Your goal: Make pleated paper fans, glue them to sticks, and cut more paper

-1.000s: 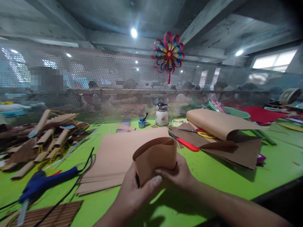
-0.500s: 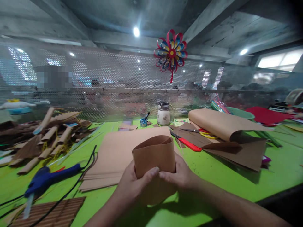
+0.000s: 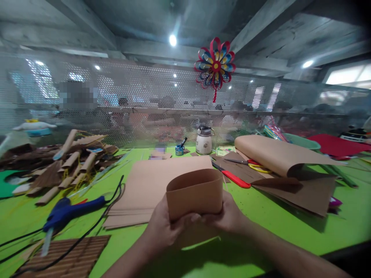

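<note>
Between my two hands is a brown paper tube point(image 3: 194, 199), held upright with its oval open end at the top. My left hand point(image 3: 169, 222) is closed around the tube's left side, its thumb across the front. From the right, my right hand point(image 3: 228, 212) grips the other side, and its thumb nearly meets the left one. The fingers behind the paper are hidden. Just beyond the tube lies a stack of flat brown paper sheets point(image 3: 142, 185) on the green tabletop point(image 3: 261, 231).
Left are a blue glue gun point(image 3: 69, 212) with a black cord, corrugated cardboard point(image 3: 66, 256) and a heap of cardboard rolls point(image 3: 71, 160). Right are a red-handled cutter point(image 3: 234, 178), scissors point(image 3: 257, 166) and folded kraft paper point(image 3: 269, 152). A bottle point(image 3: 204, 143) stands by the perforated screen point(image 3: 145, 92).
The tube's top opening has widened from a narrow fold to a fuller oval, and it tilts more toward me. Both thumbs sit slightly lower. The whole view has shifted a little.
</note>
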Tool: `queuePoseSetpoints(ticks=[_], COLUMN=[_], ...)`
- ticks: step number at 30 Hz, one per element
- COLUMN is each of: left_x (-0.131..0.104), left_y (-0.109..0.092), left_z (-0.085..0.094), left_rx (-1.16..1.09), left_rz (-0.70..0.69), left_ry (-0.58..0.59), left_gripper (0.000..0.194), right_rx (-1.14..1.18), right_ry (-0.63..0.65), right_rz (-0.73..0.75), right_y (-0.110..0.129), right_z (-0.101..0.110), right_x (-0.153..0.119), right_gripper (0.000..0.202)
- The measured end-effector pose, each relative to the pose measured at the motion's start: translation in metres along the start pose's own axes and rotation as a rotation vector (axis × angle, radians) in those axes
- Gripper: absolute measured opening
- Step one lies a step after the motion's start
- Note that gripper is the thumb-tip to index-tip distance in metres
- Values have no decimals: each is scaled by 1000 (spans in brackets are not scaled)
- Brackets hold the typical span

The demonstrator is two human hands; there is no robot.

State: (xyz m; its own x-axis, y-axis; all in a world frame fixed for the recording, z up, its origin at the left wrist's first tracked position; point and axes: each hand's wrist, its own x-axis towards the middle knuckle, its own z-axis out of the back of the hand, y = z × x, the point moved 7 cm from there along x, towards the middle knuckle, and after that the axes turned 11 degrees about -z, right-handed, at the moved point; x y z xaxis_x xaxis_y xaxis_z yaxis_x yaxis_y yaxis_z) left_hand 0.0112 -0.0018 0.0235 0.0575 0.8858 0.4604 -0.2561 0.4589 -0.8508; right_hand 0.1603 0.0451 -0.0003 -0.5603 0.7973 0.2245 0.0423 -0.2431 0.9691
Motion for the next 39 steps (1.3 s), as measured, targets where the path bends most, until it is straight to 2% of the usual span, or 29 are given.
queuePoseSetpoints(ticks=[5, 10, 15, 18, 22, 24, 27, 30, 32, 35, 39], left_x=[4, 4, 4, 6, 8, 9, 10, 10, 10, 11, 11], left_y=[25, 40, 31, 18, 16, 21, 29, 29, 26, 22, 21], left_z=[-14, -18, -16, -16, -18, -15, -11, -15, -19, -21, -21], left_rx=[-189, -268, -252, -250, -277, -261, -184, -124, -101, -95, -117], left_rz=[76, 103, 31, -37, -25, -5, 28, 14, -25, -70, -107], left_ry=[158, 130, 98, 145, 202, 153, 89, 143, 196, 236, 255], left_gripper=[51, 42, 34, 29, 37, 39, 37, 37, 37, 36, 34], right_rx=[30, 10, 33, 53, 6, -69, -253, -591, -828, -1041, -1079], right_ry=[19, 50, 62, 80, 118, 102, -79, -299, -319, -254, -288], right_rz=[-33, -34, -37, -62, -66, -4, 242, 573, 716, 747, 747], right_y=[-16, -28, -19, -11, -7, -3, 24, 63, 79, 84, 85], right_z=[2, 3, 1, -3, -4, 1, 18, 20, 7, -10, -12], right_x=[8, 15, 11, 8, 8, 8, 1, -18, -27, -27, -26], right_gripper=[59, 56, 54, 58, 56, 62, 75, 76, 73, 65, 56])
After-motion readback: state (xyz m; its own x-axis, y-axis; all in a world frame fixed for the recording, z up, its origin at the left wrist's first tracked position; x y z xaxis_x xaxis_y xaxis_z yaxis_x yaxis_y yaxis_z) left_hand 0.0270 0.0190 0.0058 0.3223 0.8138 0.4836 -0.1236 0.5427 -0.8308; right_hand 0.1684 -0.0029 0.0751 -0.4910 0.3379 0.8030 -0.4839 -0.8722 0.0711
